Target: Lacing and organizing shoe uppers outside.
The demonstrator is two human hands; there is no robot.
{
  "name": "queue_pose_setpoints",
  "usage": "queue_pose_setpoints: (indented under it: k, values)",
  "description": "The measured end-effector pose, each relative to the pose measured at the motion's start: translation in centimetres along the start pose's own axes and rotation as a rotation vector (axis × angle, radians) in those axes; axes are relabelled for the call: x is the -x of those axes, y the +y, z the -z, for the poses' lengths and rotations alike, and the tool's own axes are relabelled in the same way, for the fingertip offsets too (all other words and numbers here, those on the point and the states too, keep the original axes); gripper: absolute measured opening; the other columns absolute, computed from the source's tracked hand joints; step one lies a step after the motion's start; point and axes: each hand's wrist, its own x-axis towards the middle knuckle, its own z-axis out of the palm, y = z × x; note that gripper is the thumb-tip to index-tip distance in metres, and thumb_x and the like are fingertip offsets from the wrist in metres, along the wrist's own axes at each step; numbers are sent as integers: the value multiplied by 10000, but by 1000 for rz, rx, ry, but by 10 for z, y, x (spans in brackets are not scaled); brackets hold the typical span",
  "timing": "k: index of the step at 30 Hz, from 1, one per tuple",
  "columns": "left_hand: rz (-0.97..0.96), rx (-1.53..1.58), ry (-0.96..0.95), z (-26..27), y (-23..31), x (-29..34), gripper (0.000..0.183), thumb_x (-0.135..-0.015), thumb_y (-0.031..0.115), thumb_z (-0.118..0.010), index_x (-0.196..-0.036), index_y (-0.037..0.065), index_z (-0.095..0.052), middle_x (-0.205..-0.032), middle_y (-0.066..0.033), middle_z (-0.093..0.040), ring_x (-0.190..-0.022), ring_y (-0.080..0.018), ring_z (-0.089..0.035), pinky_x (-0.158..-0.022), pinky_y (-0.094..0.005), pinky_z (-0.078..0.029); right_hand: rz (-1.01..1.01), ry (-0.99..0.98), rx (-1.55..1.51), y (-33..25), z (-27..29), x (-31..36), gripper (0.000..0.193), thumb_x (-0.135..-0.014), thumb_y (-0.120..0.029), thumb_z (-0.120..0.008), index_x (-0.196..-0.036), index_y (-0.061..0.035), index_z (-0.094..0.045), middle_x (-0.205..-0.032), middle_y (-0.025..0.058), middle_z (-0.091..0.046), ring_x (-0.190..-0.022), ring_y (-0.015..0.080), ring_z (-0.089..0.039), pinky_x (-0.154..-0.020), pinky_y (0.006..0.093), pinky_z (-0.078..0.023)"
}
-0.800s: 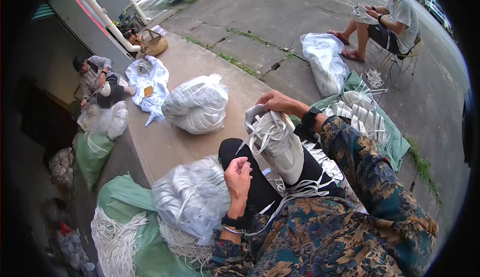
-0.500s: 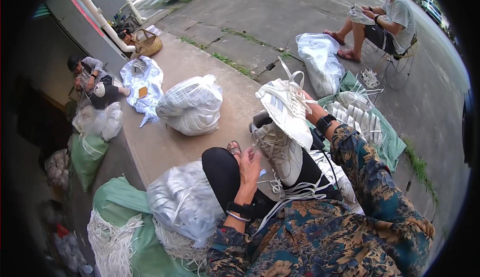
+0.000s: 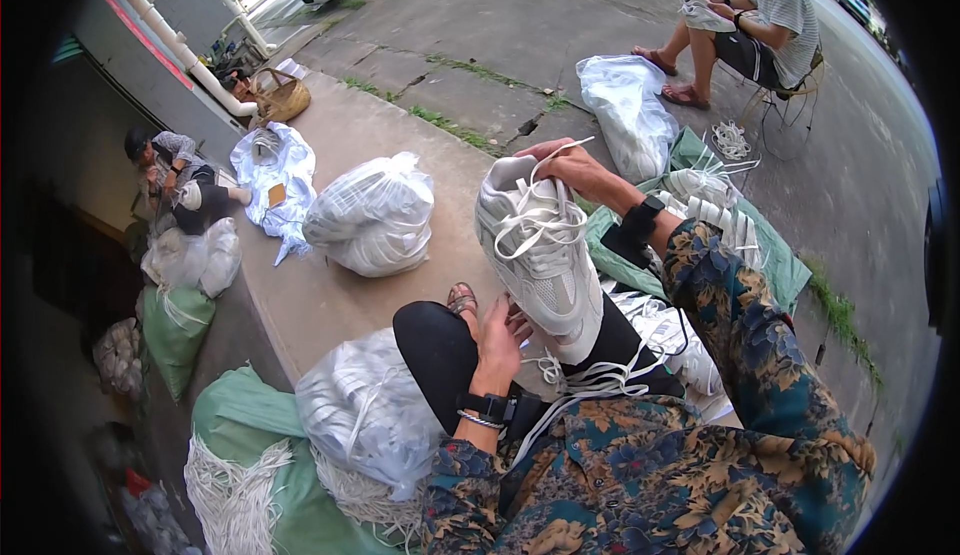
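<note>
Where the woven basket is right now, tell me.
The woven basket sits at the upper left of the head view, just right of the bent lower end of the white pipe and just beyond the spread white plastic sheet.

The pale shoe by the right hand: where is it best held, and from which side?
Probably by the collar of the pale shoe, from the far right, where the right hand is: the opening lies at the end away from the person and gives an edge to pinch, with the toe nearer. The left hand could steady the toe.
</note>
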Motion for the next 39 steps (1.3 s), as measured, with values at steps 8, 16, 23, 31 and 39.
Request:
queue_pose_setpoints:
  k: [8,16,23,31,39]
  values:
    - [159,-56,-227,-7,-5,13,840,-794,548,-580,-1360,47,-215,-1290,-183,-378,-1109,-305,-452,-910,-476,-377,-149,-90,194,43,-3,5,446,-795,-287,-530,-1146,-14,-570,-1069,87,-619,-938,188,-589,-826,293,-446]
    - [-88,-527,-43,-41,6,24,685,-756,351,-704,-1242,-17,-393,-966,-95,-576,-796,-146,-572,-564,-233,-477,-559,-273,-291,33,24,35,488,-853,-486,-521,-1108,-72,-567,-1071,55,-610,-940,148,-588,-845,314,-469]
    - [-217,-570,-160,-73,24,35,682,-769,236,-721,-1257,-80,-365,-891,-71,-577,-780,-98,-529,-692,-207,-429,-442,3,-637,10,58,93,362,-810,-327,-621,-1019,-32,-599,-955,74,-640,-816,151,-614,-782,284,-502]
    - [-781,-1522,72,-48,21,-1,635,-740,199,-653,-1288,21,-387,-1323,-226,-333,-1229,-433,-299,-1006,-493,-268,-179,652,-899,72,170,214,354,-799,-269,-654,-1056,-39,-574,-1013,91,-632,-902,208,-609,-876,381,-465]
    - [-652,-1759,25,-44,16,-19,756,-744,295,-651,-1370,81,-286,-1446,-212,-149,-1293,-503,-128,-999,-579,-219,-202,1343,-584,121,246,389,549,-728,-355,-713,-1148,-60,-519,-1080,102,-598,-985,222,-564,-884,360,-428]
